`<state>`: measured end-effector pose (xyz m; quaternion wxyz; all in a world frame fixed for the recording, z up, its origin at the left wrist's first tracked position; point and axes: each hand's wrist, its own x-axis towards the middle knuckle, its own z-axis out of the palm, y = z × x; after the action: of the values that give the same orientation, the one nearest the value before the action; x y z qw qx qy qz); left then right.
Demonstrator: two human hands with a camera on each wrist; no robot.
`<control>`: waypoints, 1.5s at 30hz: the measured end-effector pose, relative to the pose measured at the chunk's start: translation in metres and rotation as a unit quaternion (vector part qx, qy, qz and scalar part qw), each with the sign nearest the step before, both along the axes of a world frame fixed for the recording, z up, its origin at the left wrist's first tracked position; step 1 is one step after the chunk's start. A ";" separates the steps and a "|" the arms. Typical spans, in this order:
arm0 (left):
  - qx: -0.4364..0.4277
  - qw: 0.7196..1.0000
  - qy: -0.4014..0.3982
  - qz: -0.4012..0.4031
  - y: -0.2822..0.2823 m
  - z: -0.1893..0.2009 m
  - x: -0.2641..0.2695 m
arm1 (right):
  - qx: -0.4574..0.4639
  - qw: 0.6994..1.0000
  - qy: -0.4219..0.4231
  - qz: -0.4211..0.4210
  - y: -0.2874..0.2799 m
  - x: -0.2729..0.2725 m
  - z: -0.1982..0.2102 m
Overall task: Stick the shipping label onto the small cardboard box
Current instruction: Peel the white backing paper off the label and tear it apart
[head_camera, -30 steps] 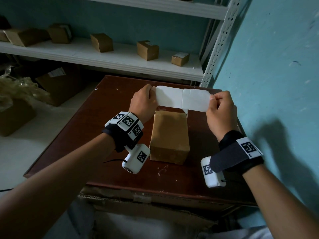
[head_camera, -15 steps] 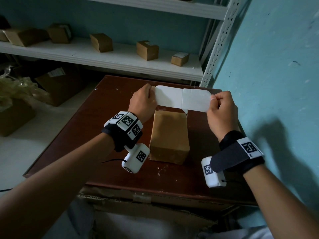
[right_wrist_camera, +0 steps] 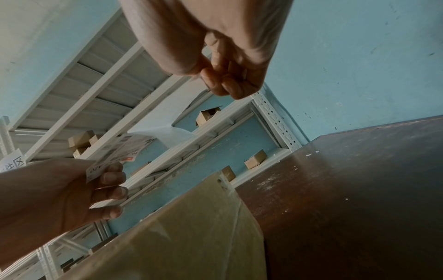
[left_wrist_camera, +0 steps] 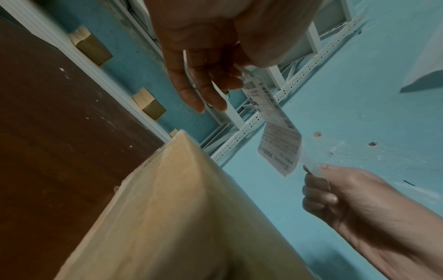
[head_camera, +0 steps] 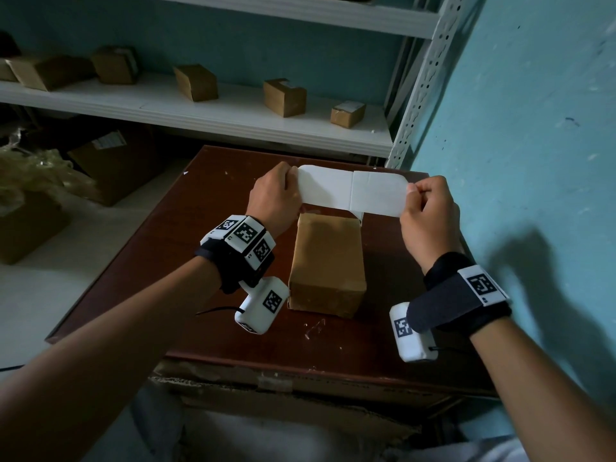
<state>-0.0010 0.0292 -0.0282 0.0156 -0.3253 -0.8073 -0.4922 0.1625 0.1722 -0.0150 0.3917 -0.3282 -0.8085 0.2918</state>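
Note:
A small brown cardboard box [head_camera: 328,265] stands on the dark red-brown table [head_camera: 206,261], between my forearms. Above its far end I hold the white shipping label [head_camera: 353,191] stretched level, blank side up, with a fold line across its middle. My left hand [head_camera: 293,181] pinches its left end and my right hand [head_camera: 411,191] pinches its right end. In the left wrist view the label [left_wrist_camera: 275,117] shows its printed face below, over the box [left_wrist_camera: 179,208], with my right hand [left_wrist_camera: 311,170] gripping a thin edge. In the right wrist view my left hand [right_wrist_camera: 105,170] pinches the label [right_wrist_camera: 120,151] over the box [right_wrist_camera: 191,236].
A white metal shelf [head_camera: 233,115] behind the table carries several small cardboard boxes [head_camera: 285,96]. A teal wall [head_camera: 516,161] runs close along the table's right side. Larger cartons [head_camera: 110,161] and crumpled plastic sit on the floor at left.

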 end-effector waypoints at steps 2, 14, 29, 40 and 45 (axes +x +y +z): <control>-0.005 1.000 0.007 0.004 0.000 0.001 0.000 | 0.001 1.000 -0.002 -0.002 0.000 0.000 0.000; 0.001 1.000 0.014 0.002 -0.004 0.002 -0.001 | 0.005 1.000 -0.019 -0.013 0.004 0.000 -0.001; 0.000 1.000 0.001 -0.004 -0.005 0.000 -0.006 | -0.004 1.000 -0.009 -0.009 0.003 0.001 0.001; 0.010 1.000 -0.019 -0.003 -0.007 0.001 -0.007 | -0.008 1.000 -0.004 -0.006 0.003 0.003 0.001; -0.004 1.000 -0.008 0.001 -0.008 -0.001 -0.006 | -0.007 1.000 -0.009 -0.010 0.005 0.003 0.000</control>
<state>-0.0069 0.0215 -0.0289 0.0088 -0.3206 -0.8095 -0.4918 0.1659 0.1770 -0.0153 0.3848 -0.3422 -0.8064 0.2906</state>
